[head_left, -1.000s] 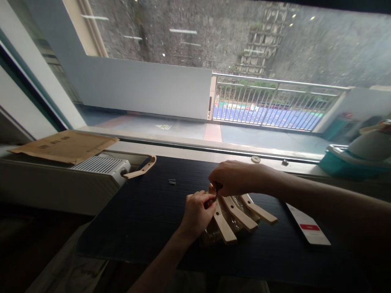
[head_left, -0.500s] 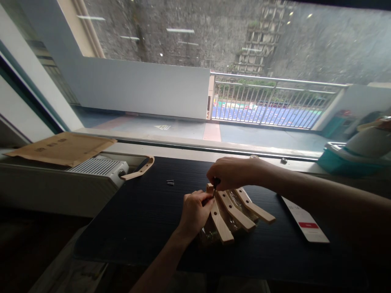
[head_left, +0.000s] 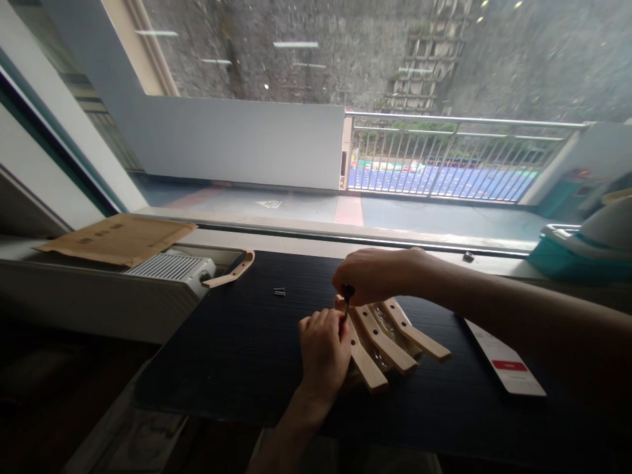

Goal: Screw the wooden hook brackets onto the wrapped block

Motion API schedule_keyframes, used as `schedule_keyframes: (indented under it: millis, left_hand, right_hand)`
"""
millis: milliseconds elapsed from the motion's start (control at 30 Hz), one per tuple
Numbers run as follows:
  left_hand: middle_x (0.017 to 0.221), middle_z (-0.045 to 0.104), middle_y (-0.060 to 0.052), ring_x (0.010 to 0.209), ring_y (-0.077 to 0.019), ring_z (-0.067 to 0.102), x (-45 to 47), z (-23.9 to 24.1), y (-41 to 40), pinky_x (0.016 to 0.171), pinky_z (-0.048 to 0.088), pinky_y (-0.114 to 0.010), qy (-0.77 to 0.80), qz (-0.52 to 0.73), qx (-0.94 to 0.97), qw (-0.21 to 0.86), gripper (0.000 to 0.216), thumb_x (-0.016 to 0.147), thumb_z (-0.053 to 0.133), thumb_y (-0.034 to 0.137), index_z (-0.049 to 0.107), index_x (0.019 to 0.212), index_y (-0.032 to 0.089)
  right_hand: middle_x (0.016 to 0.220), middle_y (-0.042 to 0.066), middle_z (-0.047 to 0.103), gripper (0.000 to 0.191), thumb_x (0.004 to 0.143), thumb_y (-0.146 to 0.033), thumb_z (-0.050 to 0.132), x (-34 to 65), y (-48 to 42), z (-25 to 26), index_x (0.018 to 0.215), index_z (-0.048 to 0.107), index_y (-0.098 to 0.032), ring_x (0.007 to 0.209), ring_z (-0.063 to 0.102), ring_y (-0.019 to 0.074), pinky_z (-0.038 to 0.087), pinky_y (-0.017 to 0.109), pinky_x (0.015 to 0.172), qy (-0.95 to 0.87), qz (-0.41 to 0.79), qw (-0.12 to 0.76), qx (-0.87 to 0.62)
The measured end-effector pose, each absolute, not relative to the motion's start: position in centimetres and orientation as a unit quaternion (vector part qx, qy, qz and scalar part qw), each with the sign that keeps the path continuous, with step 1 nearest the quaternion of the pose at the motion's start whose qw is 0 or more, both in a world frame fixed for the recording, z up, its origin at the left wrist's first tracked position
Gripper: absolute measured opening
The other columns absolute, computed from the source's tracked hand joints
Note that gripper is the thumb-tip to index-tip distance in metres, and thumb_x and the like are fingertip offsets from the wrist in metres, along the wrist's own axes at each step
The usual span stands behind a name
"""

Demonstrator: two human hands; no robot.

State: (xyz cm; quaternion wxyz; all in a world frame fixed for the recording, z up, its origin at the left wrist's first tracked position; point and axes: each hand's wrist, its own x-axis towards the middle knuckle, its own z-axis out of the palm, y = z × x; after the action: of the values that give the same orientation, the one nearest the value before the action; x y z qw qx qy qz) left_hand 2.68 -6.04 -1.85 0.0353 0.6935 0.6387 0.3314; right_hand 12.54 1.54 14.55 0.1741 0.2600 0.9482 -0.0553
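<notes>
Landmark: table [head_left: 232, 355], dark, under the window. Contents, left to right:

Envelope [head_left: 118, 238], one, brown; left of the table, lying on the radiator.
Radiator [head_left: 170, 266], one, white; beside the table's left edge.
Loose bracket [head_left: 237, 268], one, wooden, bent, drilled; at the table's far left corner.
Screws [head_left: 279, 291], two, metal; lying side by side on the table's far half.
Left hand [head_left: 323, 349], above the table's middle; fingers curled in at the first bracket's upper part. What they grip is hidden; cannot tell.
Driver [head_left: 347, 304], one, dark handle, shaft pointing down to the left hand, above the table's middle.
Right hand [head_left: 372, 273], above the table's far half; closed round the driver's handle.
First bracket [head_left: 368, 367], second bracket [head_left: 388, 345], third bracket [head_left: 422, 339], wooden, bent, drilled; fanned out near the table's middle.
Wrap [head_left: 380, 359], clear; on the table, beneath the three.
Phone [head_left: 511, 370], white face, red bar; on the table's right part.
Tub [head_left: 560, 257], teal; beyond the table's far right.
</notes>
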Motion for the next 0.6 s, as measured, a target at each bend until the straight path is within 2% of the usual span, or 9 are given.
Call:
schedule_keyframes:
  millis: [167,400,600]
  left_hand:
    - [0.077,0.064,-0.004,0.077,-0.0205,0.056,3.1,-1.7,-6.0,0.074,0.035,-0.037,0.651,0.321,0.688,0.018,0.011,0.082,0.048,0.017,0.059,0.08,0.018]
    - [0.079,0.068,-0.003,0.078,-0.0201,0.061,2.2,-1.4,-5.4,0.077,0.04,-0.036,0.629,0.35,0.688,0.092,0.012,0.079,0.052,0.017,0.063,0.078,0.018]
    - [0.083,0.072,-0.004,0.077,-0.0195,0.065,0.2,-0.4,-4.1,0.068,0.047,-0.027,0.566,0.343,0.686,0.303,0.018,0.076,0.056,0.026,0.071,0.084,0.018]
  right_hand:
    - [0.066,0.002,0.061,0.013,0.068,-0.02,0.06,12.6,1.3,14.4,0.077,0.067,-0.016,0.056,0.043,0.0089,0.028,0.025,0.053,0.952,-0.028,0.17,0.251]
    - [0.068,0.001,0.062,0.016,0.068,-0.024,0.06,13.0,1.1,14.3,0.081,0.068,-0.018,0.057,0.045,0.0101,0.029,0.026,0.053,0.951,-0.022,0.161,0.263]
    - [0.065,0.001,0.059,0.016,0.067,-0.017,0.057,12.7,1.5,14.3,0.079,0.068,-0.015,0.057,0.043,0.0093,0.028,0.025,0.051,0.941,-0.072,0.193,0.269]
